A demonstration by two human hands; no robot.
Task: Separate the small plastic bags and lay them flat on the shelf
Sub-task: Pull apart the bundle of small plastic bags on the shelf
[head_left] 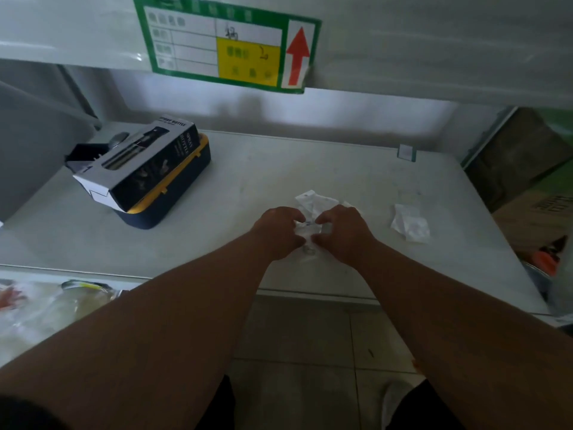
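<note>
Both hands meet over a small clump of clear plastic bags [313, 209] near the front middle of the white shelf [279, 169] — the left hand [280, 231] and the right hand [342, 232] each have fingers curled in and pinching the plastic between them, knuckles almost touching. One separate bag [410, 223] lies crumpled but alone on the shelf just to the right of the hands, apart from the clump. At the shelf's back left sits a dark boxed bottle [145, 166] on a navy and yellow case [173, 203] — a green label with a red arrow [229, 41] hangs above.
</note>
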